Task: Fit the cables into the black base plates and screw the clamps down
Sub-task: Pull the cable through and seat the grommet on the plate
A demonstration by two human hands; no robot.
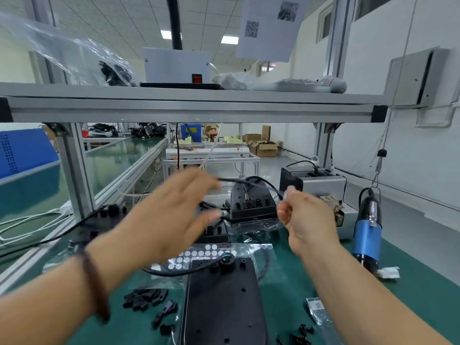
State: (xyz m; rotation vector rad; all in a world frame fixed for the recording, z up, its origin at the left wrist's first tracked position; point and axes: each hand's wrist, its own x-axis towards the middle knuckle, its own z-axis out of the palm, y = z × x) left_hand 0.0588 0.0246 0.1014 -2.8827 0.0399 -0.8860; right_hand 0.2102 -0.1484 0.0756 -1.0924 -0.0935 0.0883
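Black cable (258, 179) stretches sideways between the hands: right hand (306, 220) pinches one end, blurry left hand (169, 215) spreads open by the other.

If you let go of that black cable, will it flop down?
Probably floppy: the black cable bends in a loop beside the right hand pinching it. Likely light, since a fingertip pinch carries it.

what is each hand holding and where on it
The right hand pinches the thin black cable near its pale end. The left hand is blurred, fingers spread straight, apparently gripping nothing.
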